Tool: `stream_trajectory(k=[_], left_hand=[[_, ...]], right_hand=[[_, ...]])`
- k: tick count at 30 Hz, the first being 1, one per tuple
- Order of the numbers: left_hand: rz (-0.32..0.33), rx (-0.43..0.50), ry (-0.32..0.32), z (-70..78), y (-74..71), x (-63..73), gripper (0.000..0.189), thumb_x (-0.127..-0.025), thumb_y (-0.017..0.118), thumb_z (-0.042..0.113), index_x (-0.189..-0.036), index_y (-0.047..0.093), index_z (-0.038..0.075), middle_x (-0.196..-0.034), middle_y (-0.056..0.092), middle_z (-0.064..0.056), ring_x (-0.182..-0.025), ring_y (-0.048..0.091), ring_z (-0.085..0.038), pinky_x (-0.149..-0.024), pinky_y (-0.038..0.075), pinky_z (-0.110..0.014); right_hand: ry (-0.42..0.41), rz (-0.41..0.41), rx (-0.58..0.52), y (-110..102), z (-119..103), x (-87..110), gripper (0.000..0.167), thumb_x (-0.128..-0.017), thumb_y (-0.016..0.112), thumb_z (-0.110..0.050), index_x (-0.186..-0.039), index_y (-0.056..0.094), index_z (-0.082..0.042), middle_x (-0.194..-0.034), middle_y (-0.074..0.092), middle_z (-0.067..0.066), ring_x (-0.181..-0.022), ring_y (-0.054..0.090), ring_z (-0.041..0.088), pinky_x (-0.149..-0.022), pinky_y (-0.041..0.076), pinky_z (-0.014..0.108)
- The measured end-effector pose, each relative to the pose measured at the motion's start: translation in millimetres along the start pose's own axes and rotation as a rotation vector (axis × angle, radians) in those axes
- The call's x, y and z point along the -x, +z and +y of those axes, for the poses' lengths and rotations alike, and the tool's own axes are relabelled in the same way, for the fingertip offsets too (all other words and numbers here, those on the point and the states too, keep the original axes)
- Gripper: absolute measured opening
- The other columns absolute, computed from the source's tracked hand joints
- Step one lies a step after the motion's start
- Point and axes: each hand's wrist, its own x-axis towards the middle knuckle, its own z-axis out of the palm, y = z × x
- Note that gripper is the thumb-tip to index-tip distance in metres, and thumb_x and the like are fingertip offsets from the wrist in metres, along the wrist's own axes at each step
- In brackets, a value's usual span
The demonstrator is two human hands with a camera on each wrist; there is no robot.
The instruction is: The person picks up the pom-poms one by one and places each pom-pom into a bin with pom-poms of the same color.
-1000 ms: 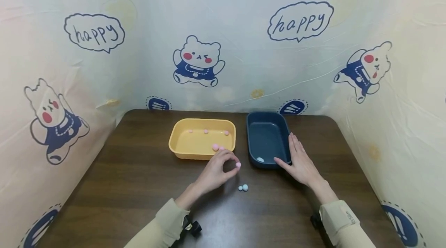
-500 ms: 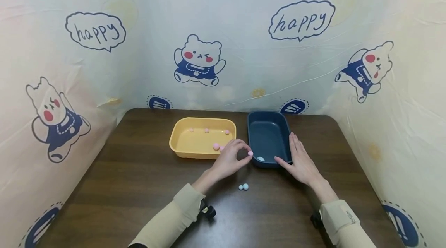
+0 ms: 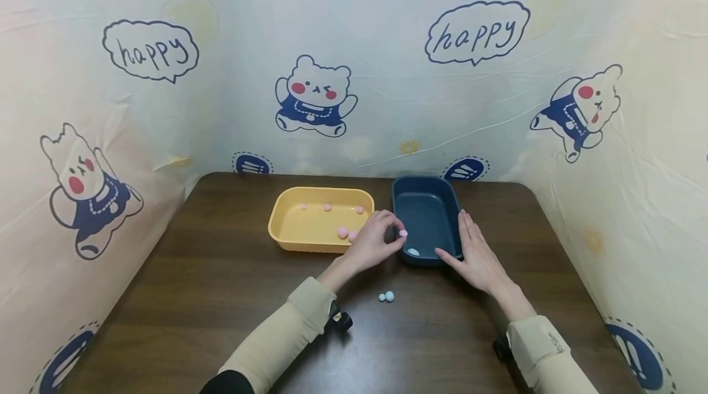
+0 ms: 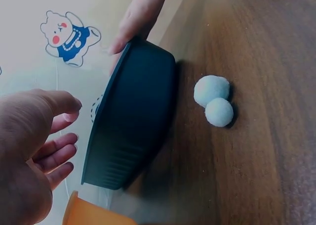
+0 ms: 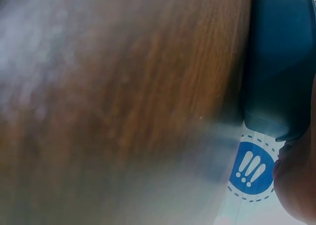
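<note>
My left hand [image 3: 376,241] pinches a small pink pom-pom [image 3: 404,233] between thumb and index finger, over the left rim of the dark blue tray [image 3: 424,209]. In the left wrist view, that hand [image 4: 42,146] hides the pom-pom. My right hand [image 3: 480,259] touches the blue tray's right side with straight fingers, its thumb spread across the near rim. A pale blue pom-pom [image 3: 413,252] lies in the tray's near left corner. Two more, a larger pale blue pom-pom [image 4: 211,90] and a smaller pale blue pom-pom [image 4: 219,112], sit side by side on the table.
Left of the blue tray stands a yellow tray [image 3: 293,245] with several pink pom-poms [image 3: 343,232] inside. Both trays are near the far edge of the brown wooden table [image 3: 193,295]. A printed curtain [image 3: 376,74] rises behind and along both sides.
My left hand has moved forward and to the right with the pink pom-pom, from in front of the yellow tray to the blue tray's left rim. My right hand has stayed put.
</note>
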Motion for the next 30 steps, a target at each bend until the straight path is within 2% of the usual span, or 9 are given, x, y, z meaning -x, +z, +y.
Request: stream_trajectory(k=[6, 13, 21, 29, 30], left_hand=[[0.007, 0.004, -0.016, -3.3, 6.0, -10.9, 0.018, -0.102, 0.08, 0.018, -0.117, 0.073, 0.012, -0.125, 0.072, -0.007, -0.117, 0.06, -0.024, -0.103, 0.057, -0.039], [0.001, 0.004, -0.049, -1.0, 14.3, -19.6, 0.019, -0.102, 0.079, 0.018, -0.119, 0.072, 0.013, -0.132, 0.07, -0.008, -0.124, 0.059, -0.025, -0.11, 0.058, -0.04], [0.018, -0.035, -0.004, 0.9, 20.0, -25.1, 0.019, -0.103, 0.078, 0.02, -0.119, 0.074, 0.011, -0.132, 0.069, -0.01, -0.125, 0.059, -0.027, -0.107, 0.058, -0.04], [0.078, -0.068, 0.075, -33.4, 43.7, -37.4, 0.023, -0.104, 0.077, 0.035, -0.118, 0.077, 0.017, -0.128, 0.069, -0.005, -0.12, 0.057, -0.021, -0.099, 0.058, -0.031], [0.083, -0.074, 0.07, -33.7, 45.6, -38.1, 0.021, -0.104, 0.077, 0.032, -0.118, 0.077, 0.016, -0.127, 0.069, -0.006, -0.119, 0.057, -0.022, -0.097, 0.058, -0.032]], right_hand=[[0.0, -0.002, -0.003, 0.4, -0.4, -0.5, 0.115, -0.104, 0.057, -0.072, -0.176, 0.0, -0.003, -0.185, 0.003, 0.025, -0.171, 0.011, 0.051, -0.135, 0.019, 0.071], [0.003, -0.003, 0.0, 0.2, -0.3, 0.1, 0.115, -0.104, 0.057, -0.072, -0.176, 0.0, -0.003, -0.185, 0.003, 0.024, -0.17, 0.013, 0.051, -0.135, 0.02, 0.071], [0.004, 0.0, -0.004, -0.2, -0.9, 0.1, 0.115, -0.104, 0.058, -0.071, -0.176, 0.0, -0.002, -0.185, 0.005, 0.026, -0.169, 0.013, 0.053, -0.134, 0.021, 0.073], [0.007, -0.005, 0.0, 0.3, -1.9, 0.3, 0.115, -0.104, 0.058, -0.071, -0.176, 0.0, -0.002, -0.185, 0.004, 0.026, -0.169, 0.014, 0.054, -0.133, 0.021, 0.073], [0.008, -0.005, -0.001, 0.3, -2.1, 0.2, 0.115, -0.104, 0.058, -0.071, -0.176, 0.0, -0.002, -0.185, 0.004, 0.027, -0.169, 0.014, 0.054, -0.133, 0.021, 0.073]])
